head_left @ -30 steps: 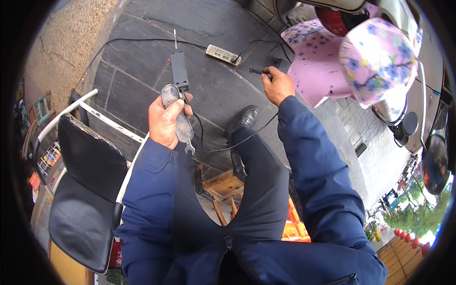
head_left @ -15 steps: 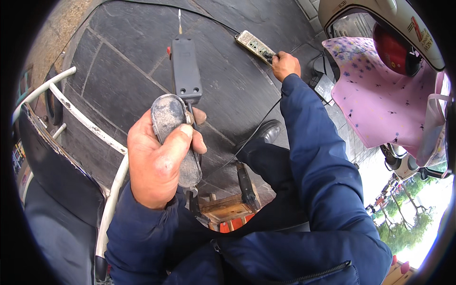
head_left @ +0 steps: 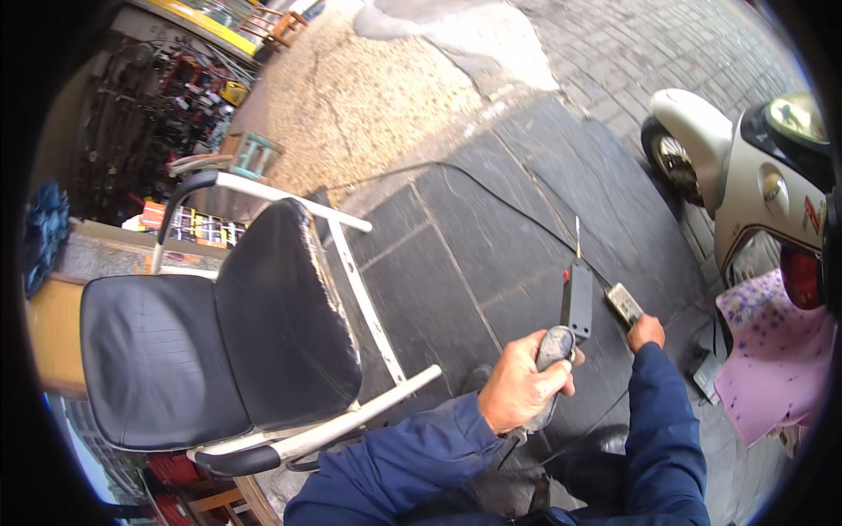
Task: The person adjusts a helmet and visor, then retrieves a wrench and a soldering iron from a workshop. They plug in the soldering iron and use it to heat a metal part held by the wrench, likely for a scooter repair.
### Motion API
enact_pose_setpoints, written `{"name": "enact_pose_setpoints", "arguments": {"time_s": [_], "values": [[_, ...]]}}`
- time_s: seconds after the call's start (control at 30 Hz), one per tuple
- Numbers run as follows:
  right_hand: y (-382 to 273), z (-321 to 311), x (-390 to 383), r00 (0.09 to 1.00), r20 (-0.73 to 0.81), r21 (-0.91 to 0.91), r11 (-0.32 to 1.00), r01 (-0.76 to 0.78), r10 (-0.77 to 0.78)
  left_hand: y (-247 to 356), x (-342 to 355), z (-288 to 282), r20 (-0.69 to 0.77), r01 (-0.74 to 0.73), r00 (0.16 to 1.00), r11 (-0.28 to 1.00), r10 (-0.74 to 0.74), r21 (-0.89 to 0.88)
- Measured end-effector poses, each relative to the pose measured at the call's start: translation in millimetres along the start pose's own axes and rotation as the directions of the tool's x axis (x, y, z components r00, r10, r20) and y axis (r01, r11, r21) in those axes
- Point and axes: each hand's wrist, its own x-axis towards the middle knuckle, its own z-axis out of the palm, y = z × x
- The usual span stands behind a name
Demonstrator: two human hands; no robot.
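Note:
My left hand (head_left: 519, 386) is closed around the grey grip of a hand tool (head_left: 570, 320) with a black body and a thin metal tip pointing away from me. My right hand (head_left: 646, 331) reaches down to the dark stone paving and rests at the near end of a pale power strip (head_left: 624, 302). Its fingers are hidden, so I cannot tell whether they pinch a plug. A thin black cable (head_left: 526, 215) runs across the slabs toward the strip. Both arms wear dark blue sleeves.
A black padded chair (head_left: 219, 351) with white metal arms stands close on my left. A white scooter (head_left: 745, 175) is parked at the right, with a pink flowered cloth (head_left: 772, 359) below it. A shop front with hanging goods (head_left: 149, 114) lies at the far left.
The view has swung left, bringing the chair and shop front in. My left hand keeps hold of the tool, and my right hand stays at the power strip.

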Motion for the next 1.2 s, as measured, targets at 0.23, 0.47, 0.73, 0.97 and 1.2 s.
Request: {"name": "enact_pose_setpoints", "arguments": {"time_s": [0.23, 0.47, 0.73, 0.97, 1.2], "values": [[-8, -22, -1, 0.999, 0.011, 0.000, 0.999, 0.045, -0.045, -15, -16, -1, 0.028, -0.158, 0.987, 0.986, 0.157, 0.044], [-67, -160, -76, 0.564, -0.494, 0.208, 0.540, 0.816, -0.662, -26, -35, 11, 0.101, -0.212, 0.974, 0.971, 0.202, 0.110], [-87, -186, -179, 0.221, -0.449, -0.029, 0.261, 0.965, -0.866, -49, -92, 23, 0.209, -0.255, 0.950, 0.962, 0.232, 0.093], [-54, -196, -249, 0.095, -0.328, -0.230, 0.176, 0.957, -0.940, -73, -147, 14, 0.311, -0.269, 0.927, 0.950, 0.209, 0.161], [-35, -184, -287, 0.248, -0.200, -0.340, 0.304, 0.890, -0.948, -79, -156, -18, 0.368, -0.317, 0.899, 0.934, 0.239, 0.167]]}}
